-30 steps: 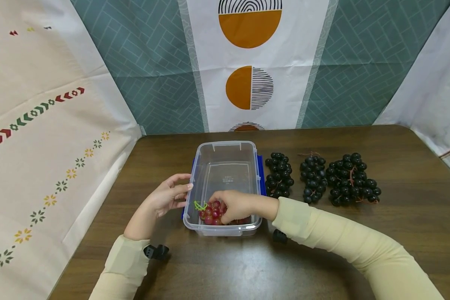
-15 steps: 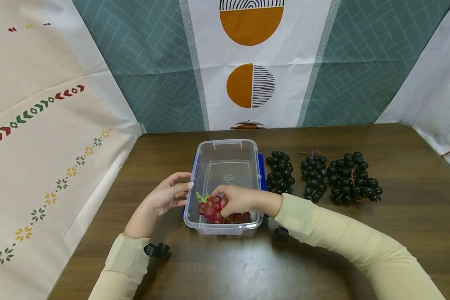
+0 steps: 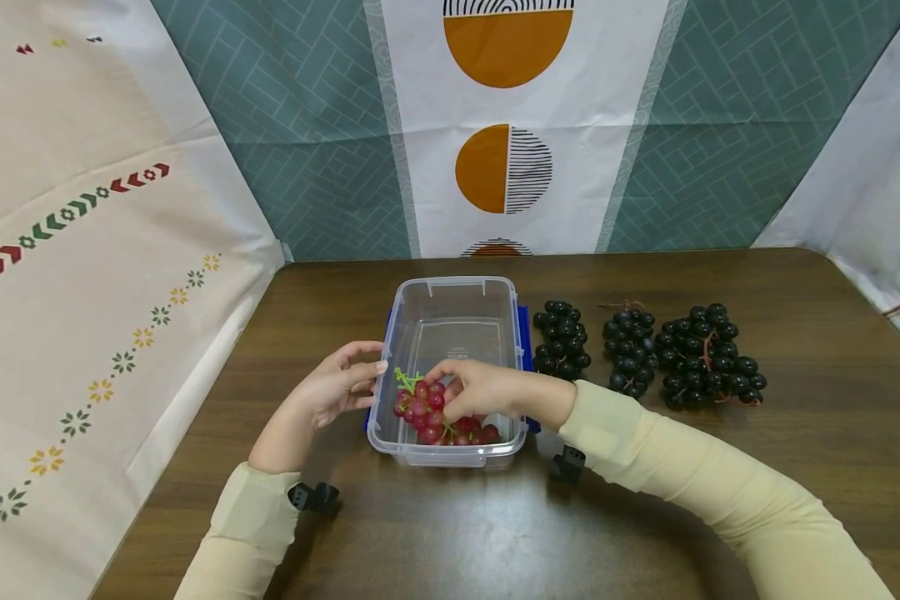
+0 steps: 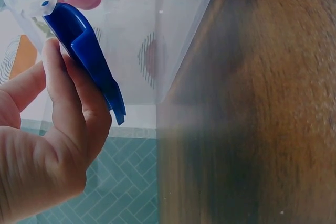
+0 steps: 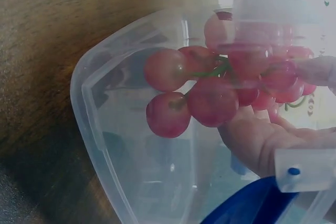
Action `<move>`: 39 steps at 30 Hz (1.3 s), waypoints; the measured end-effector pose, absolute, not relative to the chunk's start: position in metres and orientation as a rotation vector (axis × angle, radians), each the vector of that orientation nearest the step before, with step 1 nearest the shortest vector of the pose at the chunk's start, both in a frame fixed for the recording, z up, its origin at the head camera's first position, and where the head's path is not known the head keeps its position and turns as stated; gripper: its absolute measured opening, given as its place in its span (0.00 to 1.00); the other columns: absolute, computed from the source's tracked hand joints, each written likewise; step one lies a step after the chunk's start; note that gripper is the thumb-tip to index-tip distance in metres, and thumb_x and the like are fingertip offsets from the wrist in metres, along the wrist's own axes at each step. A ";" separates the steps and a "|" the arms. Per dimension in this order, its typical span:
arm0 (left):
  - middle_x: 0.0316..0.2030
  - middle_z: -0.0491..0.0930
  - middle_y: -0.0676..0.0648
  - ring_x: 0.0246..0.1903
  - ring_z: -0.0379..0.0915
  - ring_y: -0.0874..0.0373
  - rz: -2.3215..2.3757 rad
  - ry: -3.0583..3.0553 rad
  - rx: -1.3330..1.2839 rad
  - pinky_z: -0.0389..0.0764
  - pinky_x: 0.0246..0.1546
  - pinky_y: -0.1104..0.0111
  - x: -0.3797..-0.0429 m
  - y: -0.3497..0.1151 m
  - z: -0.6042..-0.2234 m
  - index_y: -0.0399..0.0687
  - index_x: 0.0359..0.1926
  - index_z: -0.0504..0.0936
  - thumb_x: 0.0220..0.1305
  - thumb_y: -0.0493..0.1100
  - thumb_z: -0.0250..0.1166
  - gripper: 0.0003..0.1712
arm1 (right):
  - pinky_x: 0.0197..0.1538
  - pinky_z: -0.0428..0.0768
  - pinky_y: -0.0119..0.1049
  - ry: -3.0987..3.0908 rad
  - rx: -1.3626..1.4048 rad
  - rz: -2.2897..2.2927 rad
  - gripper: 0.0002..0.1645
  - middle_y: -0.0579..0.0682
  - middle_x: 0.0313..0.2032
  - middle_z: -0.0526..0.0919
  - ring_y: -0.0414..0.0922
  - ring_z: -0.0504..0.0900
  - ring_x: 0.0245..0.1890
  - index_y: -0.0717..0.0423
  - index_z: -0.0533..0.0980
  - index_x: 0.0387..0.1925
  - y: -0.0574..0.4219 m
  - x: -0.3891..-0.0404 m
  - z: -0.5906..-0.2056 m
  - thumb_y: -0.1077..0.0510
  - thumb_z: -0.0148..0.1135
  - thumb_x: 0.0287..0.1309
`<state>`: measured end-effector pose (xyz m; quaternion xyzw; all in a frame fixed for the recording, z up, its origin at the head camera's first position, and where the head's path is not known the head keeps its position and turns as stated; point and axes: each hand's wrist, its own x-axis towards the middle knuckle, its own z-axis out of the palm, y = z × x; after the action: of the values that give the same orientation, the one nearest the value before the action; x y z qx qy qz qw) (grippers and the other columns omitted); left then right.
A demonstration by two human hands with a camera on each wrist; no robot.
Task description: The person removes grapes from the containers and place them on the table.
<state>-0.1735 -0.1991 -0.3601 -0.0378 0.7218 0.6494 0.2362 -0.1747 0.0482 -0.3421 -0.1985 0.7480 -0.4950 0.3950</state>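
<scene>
A clear plastic box (image 3: 459, 333) with blue side latches stands lidless on the table. Inside its near end is a bunch of red grapes (image 3: 420, 407) with a bright green stem. My right hand (image 3: 480, 390) reaches in over the right wall and pinches this bunch with thumb and fingers. Grapes (image 5: 212, 100) show through the plastic in the right wrist view, partly in front of that hand. At the box's left side, my left hand (image 3: 335, 387) touches the wall near the rim. Its fingers lie against a blue latch (image 4: 86, 51) in the left wrist view.
Several bunches of black grapes lie right of the box: one bunch (image 3: 560, 337) close beside it, another (image 3: 628, 350) farther right, and a wider bunch (image 3: 708, 358) beyond. The brown wooden table (image 3: 450, 533) ends at patterned cloth hangings (image 3: 330, 167) behind and at the left.
My right hand has risen slightly and moved away from me, with the red grapes lifting along with it. More of the bunch's right part shows. The left hand keeps its place.
</scene>
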 end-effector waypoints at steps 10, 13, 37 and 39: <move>0.31 0.79 0.53 0.30 0.76 0.62 1.798 1.951 -0.080 0.82 0.32 0.73 -0.173 -0.199 -0.359 0.43 0.66 0.57 0.68 0.42 0.58 0.30 | 0.30 0.80 0.33 1.827 -0.437 -1.328 0.35 0.55 0.38 0.76 0.44 0.77 0.32 0.59 0.63 0.62 0.054 -0.175 -0.335 0.69 0.59 0.51; 0.31 0.80 0.53 0.30 0.76 0.61 1.797 1.952 -0.082 0.82 0.32 0.73 -0.174 -0.199 -0.358 0.43 0.66 0.57 0.68 0.42 0.58 0.30 | 0.32 0.81 0.35 1.803 -0.405 -1.366 0.35 0.55 0.38 0.75 0.44 0.77 0.34 0.59 0.62 0.63 0.056 -0.176 -0.333 0.68 0.60 0.52; 0.31 0.79 0.54 0.29 0.76 0.63 1.805 1.935 -0.060 0.82 0.33 0.73 -0.174 -0.200 -0.362 0.43 0.66 0.57 0.68 0.42 0.58 0.29 | 0.38 0.81 0.39 1.700 -0.303 -1.590 0.35 0.50 0.35 0.80 0.43 0.78 0.32 0.59 0.59 0.64 0.066 -0.169 -0.311 0.67 0.56 0.53; 0.31 0.79 0.54 0.30 0.76 0.63 1.803 1.936 -0.060 0.82 0.33 0.73 -0.174 -0.201 -0.363 0.43 0.66 0.57 0.68 0.42 0.57 0.29 | 0.37 0.81 0.38 1.700 -0.287 -1.609 0.36 0.50 0.36 0.81 0.43 0.77 0.31 0.58 0.58 0.64 0.068 -0.168 -0.310 0.67 0.56 0.54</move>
<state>-0.1738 -0.2008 -0.3625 -0.0220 0.7093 0.6606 0.2449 -0.1679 0.0678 -0.3100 -0.1126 0.6663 -0.6306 0.3818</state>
